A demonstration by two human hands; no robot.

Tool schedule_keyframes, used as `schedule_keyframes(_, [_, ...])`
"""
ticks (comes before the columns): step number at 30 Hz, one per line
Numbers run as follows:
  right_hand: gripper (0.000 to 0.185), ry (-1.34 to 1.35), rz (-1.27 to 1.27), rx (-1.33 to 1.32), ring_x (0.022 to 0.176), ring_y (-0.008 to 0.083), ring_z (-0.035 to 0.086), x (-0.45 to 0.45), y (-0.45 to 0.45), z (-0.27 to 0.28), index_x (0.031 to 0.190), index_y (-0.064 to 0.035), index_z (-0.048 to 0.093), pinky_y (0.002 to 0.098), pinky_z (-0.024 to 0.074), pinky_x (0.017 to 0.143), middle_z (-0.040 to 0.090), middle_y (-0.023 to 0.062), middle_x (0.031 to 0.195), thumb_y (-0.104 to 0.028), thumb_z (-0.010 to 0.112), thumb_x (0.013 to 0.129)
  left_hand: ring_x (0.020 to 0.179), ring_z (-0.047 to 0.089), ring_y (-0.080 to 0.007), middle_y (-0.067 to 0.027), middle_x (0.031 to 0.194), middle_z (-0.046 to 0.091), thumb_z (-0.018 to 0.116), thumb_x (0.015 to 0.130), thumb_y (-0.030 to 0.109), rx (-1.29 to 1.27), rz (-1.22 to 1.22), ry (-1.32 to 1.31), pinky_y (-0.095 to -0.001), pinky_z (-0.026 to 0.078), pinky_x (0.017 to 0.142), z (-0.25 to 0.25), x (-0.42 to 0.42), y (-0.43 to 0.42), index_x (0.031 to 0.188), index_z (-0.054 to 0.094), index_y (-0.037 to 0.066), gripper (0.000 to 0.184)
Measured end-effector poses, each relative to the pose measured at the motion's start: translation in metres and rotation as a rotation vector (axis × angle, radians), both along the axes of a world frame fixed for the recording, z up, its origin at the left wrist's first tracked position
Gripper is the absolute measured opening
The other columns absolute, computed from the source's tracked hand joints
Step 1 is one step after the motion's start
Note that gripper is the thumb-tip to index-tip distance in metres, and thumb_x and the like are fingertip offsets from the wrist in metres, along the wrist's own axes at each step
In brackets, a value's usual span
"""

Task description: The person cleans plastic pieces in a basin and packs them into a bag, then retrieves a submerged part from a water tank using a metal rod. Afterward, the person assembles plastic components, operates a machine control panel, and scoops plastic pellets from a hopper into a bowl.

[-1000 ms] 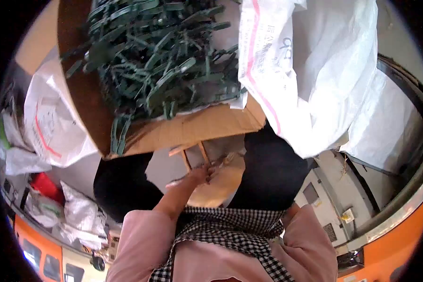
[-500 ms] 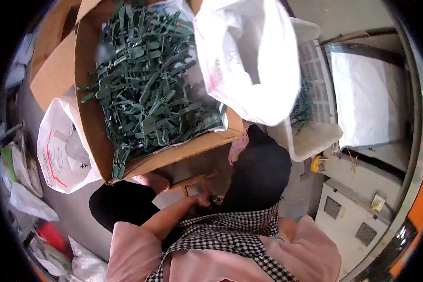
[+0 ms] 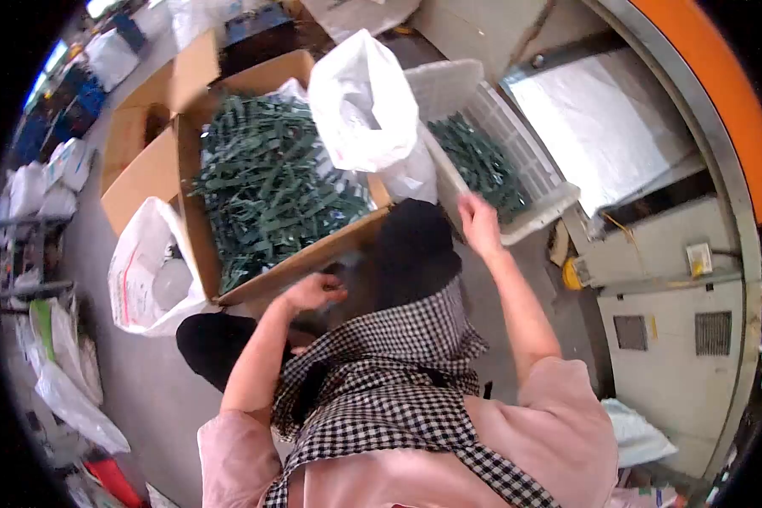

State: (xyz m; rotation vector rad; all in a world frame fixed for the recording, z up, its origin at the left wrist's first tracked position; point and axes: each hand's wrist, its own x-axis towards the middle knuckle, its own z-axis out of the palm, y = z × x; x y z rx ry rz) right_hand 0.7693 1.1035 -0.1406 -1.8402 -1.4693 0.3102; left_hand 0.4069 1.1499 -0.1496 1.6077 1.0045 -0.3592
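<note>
My left hand (image 3: 311, 292) is closed, its fingers curled in front of the cardboard box (image 3: 289, 262), above my lap. Whether it holds anything small I cannot make out. Beside the left wall of the white plastic crate (image 3: 550, 200) is my right hand (image 3: 480, 222), fingers closed. It overlaps the crate's edge, but whether it grips it is unclear. Many dark green clip-like plastic parts (image 3: 271, 182) fill the box. More green parts (image 3: 478, 161) lie in the crate. A white bag (image 3: 356, 148) stands open between box and crate.
Another white bag (image 3: 135, 284) stands left of the box, with a pale roundish thing inside. A machine cabinet (image 3: 673, 356) and an orange frame (image 3: 720, 68) are on the right. Bags and sacks (image 3: 68, 385) lie along the left side.
The view has shifted and tilted up, showing more of the room. My right hand has come into view beside the crate. My left hand has moved from my lap toward the box.
</note>
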Motion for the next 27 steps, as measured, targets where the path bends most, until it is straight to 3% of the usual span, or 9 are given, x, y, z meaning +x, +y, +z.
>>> schedule_keyframes(6, [0.037, -0.694, 0.331, 0.463, 0.096, 0.0326, 0.055, -0.131, 0.125, 0.078, 0.1, -0.0011, 0.06, 0.0395, 0.0439, 0.084, 0.057, 0.0175, 0.105, -0.023, 0.067, 0.071, 0.083, 0.06, -0.0151, -0.0092, 0.091, 0.062, 0.056, 0.09, 0.019, 0.035, 0.536, -0.497, -0.0288, 0.05, 0.073, 0.06, 0.001, 0.064, 0.116, 0.052, -0.002, 0.034])
schedule_keyframes(9, [0.024, -1.138, 0.317, -0.001, 0.087, 0.0322, 0.058, -0.11, 0.218, -0.004, 0.092, 0.0021, 0.061, 0.041, 0.0466, 0.079, 0.06, 0.0205, 0.094, -0.015, 0.058, 0.076, 0.078, 0.059, -0.0136, -0.0082, 0.087, 0.063, 0.058, 0.087, 0.015, 0.295, 0.677, -0.46, -0.0272, 0.049, 0.07, 0.039, -0.002, 0.086, 0.109, 0.056, -0.003, 0.029])
schedule_keyframes(12, [0.019, -0.837, 0.19, -0.007, 0.084, 0.0252, 0.06, -0.056, 0.227, 0.106, 0.084, -0.0021, 0.063, 0.0413, 0.0477, 0.071, 0.062, 0.0162, 0.082, -0.01, 0.046, 0.081, 0.077, 0.059, -0.016, -0.0114, 0.083, 0.063, 0.068, 0.077, 0.017, 0.781, 0.588, -0.259, -0.0299, 0.048, 0.072, 0.051, -0.059, 0.09, 0.101, 0.06, -0.001, 0.032])
schedule_keyframes(14, [0.012, -1.055, 0.094, 0.03, 0.085, 0.0245, 0.06, -0.033, 0.22, 0.14, 0.079, -0.0046, 0.063, 0.0403, 0.0466, 0.073, 0.063, 0.012, 0.085, -0.009, 0.051, 0.079, 0.082, 0.061, -0.0231, -0.0156, 0.088, 0.062, 0.072, 0.072, 0.02, 0.937, 0.531, 0.027, -0.0357, 0.048, 0.075, 0.046, -0.108, 0.091, 0.101, 0.059, 0.0, 0.037])
schedule_keyframes(17, [0.027, -1.178, 0.29, -0.513, 0.106, 0.0305, 0.052, -0.07, 0.188, 0.121, 0.103, -0.0016, 0.059, 0.0413, 0.0399, 0.09, 0.056, 0.0185, 0.107, -0.012, 0.058, 0.078, 0.1, 0.054, -0.0384, -0.0247, 0.108, 0.053, 0.082, 0.058, 0.03, 0.682, 0.042, 0.546, -0.0437, 0.046, 0.084, 0.025, -0.124, 0.091, 0.12, 0.047, 0.004, 0.076])
schedule_keyframes(20, [0.058, -0.951, 0.463, 0.003, 0.119, 0.0359, 0.038, -0.125, 0.182, 0.066, 0.121, -0.0031, 0.047, 0.0423, 0.0327, 0.099, 0.04, 0.0242, 0.126, -0.022, 0.068, 0.071, 0.107, 0.048, -0.0478, -0.0324, 0.127, 0.034, 0.082, 0.057, 0.038, 0.498, -0.06, 0.651, -0.0481, 0.045, 0.088, 0.002, -0.088, 0.086, 0.143, -0.001, 0.014, 0.122])
schedule_keyframes(21, [0.06, -0.792, 0.543, 0.104, 0.117, 0.0371, 0.04, -0.156, 0.171, 0.067, 0.122, -0.0046, 0.046, 0.0449, 0.0347, 0.097, 0.042, 0.0236, 0.124, -0.017, 0.069, 0.069, 0.109, 0.046, -0.0486, -0.0331, 0.134, 0.026, 0.082, 0.058, 0.041, 0.511, -0.025, 0.727, -0.047, 0.045, 0.088, -0.012, -0.081, 0.086, 0.143, -0.004, 0.017, 0.123])
schedule_keyframes(24, [0.078, -0.416, 0.811, -0.525, 0.11, 0.0442, 0.045, -0.212, 0.18, 0.023, 0.133, -0.0132, 0.033, 0.0447, 0.0436, 0.09, 0.039, 0.0257, 0.124, -0.016, 0.075, 0.067, 0.114, 0.042, -0.0516, -0.0382, 0.137, 0.014, 0.084, 0.055, 0.038, 0.55, 0.067, 0.688, -0.051, 0.046, 0.085, -0.026, -0.077, 0.104, 0.143, -0.007, 0.023, 0.127])
schedule_keyframes(27, [0.09, -0.864, 0.921, -0.395, 0.127, 0.0495, 0.023, -0.237, 0.195, -0.024, 0.139, -0.0248, 0.026, 0.0631, 0.0311, 0.095, 0.018, 0.0256, 0.141, -0.038, 0.076, 0.066, 0.119, 0.032, -0.0559, -0.0383, 0.139, 0.004, 0.085, 0.052, 0.04, 0.921, 0.092, 0.667, -0.0539, 0.045, 0.086, -0.038, -0.09, 0.136, 0.142, -0.011, 0.027, 0.132])
